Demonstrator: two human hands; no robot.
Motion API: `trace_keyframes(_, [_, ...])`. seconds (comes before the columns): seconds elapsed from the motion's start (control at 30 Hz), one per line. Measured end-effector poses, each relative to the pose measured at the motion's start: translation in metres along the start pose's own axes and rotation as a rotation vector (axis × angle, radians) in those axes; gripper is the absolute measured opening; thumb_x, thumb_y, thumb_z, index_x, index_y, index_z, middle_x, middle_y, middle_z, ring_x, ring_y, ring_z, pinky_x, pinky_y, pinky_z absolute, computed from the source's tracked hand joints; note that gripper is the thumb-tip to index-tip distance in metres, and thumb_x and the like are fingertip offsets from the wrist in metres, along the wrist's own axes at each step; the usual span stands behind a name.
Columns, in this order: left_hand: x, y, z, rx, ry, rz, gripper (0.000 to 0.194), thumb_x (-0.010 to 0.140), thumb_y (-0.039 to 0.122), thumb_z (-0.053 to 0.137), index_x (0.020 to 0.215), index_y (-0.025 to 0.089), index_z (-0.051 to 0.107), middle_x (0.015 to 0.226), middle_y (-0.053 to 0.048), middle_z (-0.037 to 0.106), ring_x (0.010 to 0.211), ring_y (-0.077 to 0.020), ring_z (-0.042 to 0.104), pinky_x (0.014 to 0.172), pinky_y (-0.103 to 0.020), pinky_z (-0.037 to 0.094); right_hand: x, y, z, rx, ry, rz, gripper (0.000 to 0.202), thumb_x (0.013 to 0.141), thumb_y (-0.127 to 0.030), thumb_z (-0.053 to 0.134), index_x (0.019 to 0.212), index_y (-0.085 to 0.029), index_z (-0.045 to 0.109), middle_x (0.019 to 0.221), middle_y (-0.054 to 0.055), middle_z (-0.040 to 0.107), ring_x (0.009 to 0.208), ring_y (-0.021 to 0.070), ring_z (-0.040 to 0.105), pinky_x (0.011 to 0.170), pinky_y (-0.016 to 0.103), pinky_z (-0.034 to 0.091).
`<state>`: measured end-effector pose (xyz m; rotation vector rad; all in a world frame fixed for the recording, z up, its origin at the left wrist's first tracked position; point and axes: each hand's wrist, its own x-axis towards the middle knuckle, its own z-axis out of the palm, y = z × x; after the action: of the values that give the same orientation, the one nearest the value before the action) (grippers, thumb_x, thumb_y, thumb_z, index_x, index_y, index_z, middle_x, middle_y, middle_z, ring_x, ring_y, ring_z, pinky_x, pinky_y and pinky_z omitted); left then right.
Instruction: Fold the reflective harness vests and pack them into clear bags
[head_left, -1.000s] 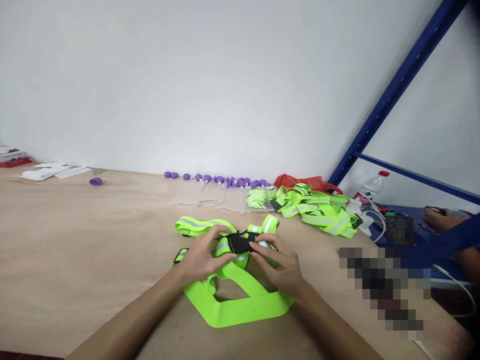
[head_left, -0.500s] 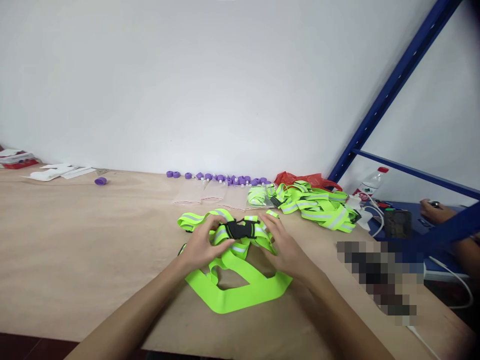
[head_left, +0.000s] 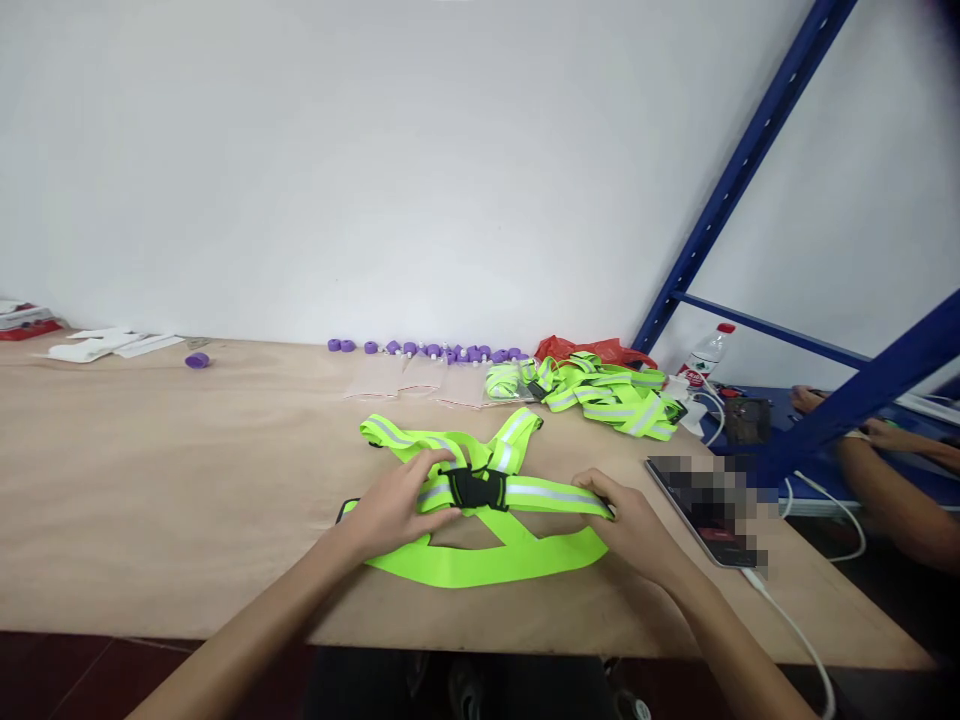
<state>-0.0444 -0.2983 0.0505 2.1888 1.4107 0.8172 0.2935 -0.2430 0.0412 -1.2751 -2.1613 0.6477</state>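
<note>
A neon-yellow reflective strap vest [head_left: 480,568] with silver stripes lies on the tan-topped table in front of me. Its black plastic buckle [head_left: 478,488] is fastened at the middle of the waist strap. My left hand [head_left: 397,505] grips that strap just left of the buckle, thumb below and fingers above. Toward the other side, my right hand [head_left: 626,515] pinches the strap at its right end, beside a dark fitting. Between the two hands the strap runs fairly straight. Shoulder straps [head_left: 514,440] spread out behind the buckle, and a wide plain band curves nearest me.
A pile of similar vests [head_left: 619,400] lies at the back right by a red bag [head_left: 592,350]. Purple rolls [head_left: 457,354] and clear plastic bags [head_left: 375,378] line the wall. A corded phone [head_left: 705,515], a blue frame [head_left: 735,180] and another person's arm [head_left: 892,480] are at right.
My right hand has moved right along the waist strap, drawing it straighter. The vest lies more spread out, its shoulder straps more visible. My left hand stays beside the buckle. The view has shifted slightly.
</note>
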Motion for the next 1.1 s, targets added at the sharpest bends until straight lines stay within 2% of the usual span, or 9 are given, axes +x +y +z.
trace_keyframes(0.1, [-0.016, -0.002, -0.012, 0.054, -0.132, -0.057, 0.063, 0.088, 0.044, 0.067, 0.143, 0.026, 0.041, 0.124, -0.010, 0.067, 0.107, -0.0304, 0.065, 0.088, -0.041, 0.052, -0.020, 0.013, 0.003, 0.006, -0.037, 0.062, 0.030, 0.070, -0.020, 0.048, 0.095, -0.021, 0.063, 0.095, 0.005, 0.072, 0.092, 0.0257, 0.066, 0.079, 0.033, 0.051])
trace_keyframes(0.23, [-0.047, -0.014, -0.039, 0.120, -0.147, -0.069, 0.060, 0.082, 0.041, 0.074, 0.137, 0.032, 0.052, 0.141, -0.005, 0.058, 0.130, -0.0310, 0.052, 0.106, -0.043, 0.044, -0.041, 0.022, -0.005, 0.028, -0.066, 0.125, 0.043, 0.076, -0.035, 0.062, 0.116, -0.022, 0.068, 0.121, 0.009, 0.071, 0.116, 0.0311, 0.063, 0.101, 0.041, 0.049])
trace_keyframes(0.47, [-0.088, -0.032, -0.054, 0.078, -0.158, -0.202, 0.053, 0.088, 0.031, 0.064, 0.140, 0.032, 0.053, 0.141, -0.004, 0.059, 0.128, -0.0265, 0.055, 0.107, -0.039, 0.045, -0.048, 0.022, -0.031, -0.020, -0.198, 0.118, 0.042, 0.079, -0.046, 0.069, 0.114, -0.024, 0.074, 0.125, 0.010, 0.071, 0.119, 0.0322, 0.063, 0.106, 0.043, 0.048])
trace_keyframes(0.53, [-0.091, -0.030, -0.051, 0.049, -0.128, -0.152, 0.057, 0.088, 0.036, 0.067, 0.142, 0.032, 0.050, 0.143, -0.005, 0.057, 0.129, -0.0270, 0.054, 0.108, -0.040, 0.045, -0.046, 0.023, -0.031, -0.024, -0.203, 0.085, 0.042, 0.080, -0.048, 0.068, 0.114, -0.025, 0.074, 0.125, 0.010, 0.071, 0.119, 0.0316, 0.063, 0.106, 0.043, 0.048])
trace_keyframes(0.67, [-0.084, -0.025, -0.051, 0.044, -0.083, -0.013, 0.040, 0.094, 0.035, 0.059, 0.134, 0.030, 0.058, 0.135, -0.007, 0.062, 0.124, -0.0262, 0.058, 0.105, -0.041, 0.047, -0.040, 0.027, -0.031, -0.030, -0.143, 0.021, 0.041, 0.080, -0.054, 0.070, 0.109, -0.027, 0.076, 0.117, 0.010, 0.074, 0.108, 0.0309, 0.068, 0.096, 0.041, 0.055])
trace_keyframes(0.77, [-0.070, -0.027, -0.061, 0.045, -0.005, 0.036, 0.031, 0.096, 0.036, 0.057, 0.124, 0.025, 0.064, 0.122, -0.009, 0.068, 0.113, -0.0254, 0.063, 0.099, -0.039, 0.051, -0.033, 0.028, -0.040, -0.039, -0.063, -0.011, 0.042, 0.078, -0.062, 0.070, 0.099, -0.026, 0.078, 0.107, 0.010, 0.076, 0.100, 0.0306, 0.071, 0.088, 0.039, 0.057])
trace_keyframes(0.9, [-0.059, -0.032, -0.080, 0.042, 0.170, 0.065, 0.024, 0.092, 0.038, 0.063, 0.113, 0.024, 0.068, 0.113, -0.008, 0.070, 0.107, -0.0254, 0.065, 0.095, -0.037, 0.052, -0.032, 0.028, -0.058, -0.069, 0.047, -0.064, 0.047, 0.079, -0.068, 0.066, 0.096, -0.026, 0.078, 0.107, 0.010, 0.075, 0.106, 0.0321, 0.069, 0.093, 0.041, 0.055])
trace_keyframes(1.0, [-0.070, -0.030, -0.078, 0.075, 0.168, 0.087, 0.020, 0.092, 0.034, 0.064, 0.110, 0.026, 0.069, 0.115, -0.007, 0.069, 0.110, -0.0259, 0.063, 0.095, -0.038, 0.051, -0.044, 0.034, -0.062, -0.125, 0.043, -0.086, 0.044, 0.081, -0.066, 0.065, 0.097, -0.028, 0.079, 0.110, 0.010, 0.074, 0.107, 0.0316, 0.069, 0.095, 0.041, 0.055])
trace_keyframes(1.1, [-0.095, -0.029, -0.062, 0.116, 0.089, 0.072, 0.020, 0.093, 0.031, 0.061, 0.111, 0.027, 0.069, 0.119, -0.008, 0.068, 0.112, -0.0267, 0.062, 0.094, -0.039, 0.052, -0.065, 0.043, -0.051, -0.170, -0.036, -0.070, 0.038, 0.084, -0.062, 0.063, 0.099, -0.031, 0.080, 0.112, 0.010, 0.073, 0.103, 0.0296, 0.071, 0.090, 0.040, 0.057])
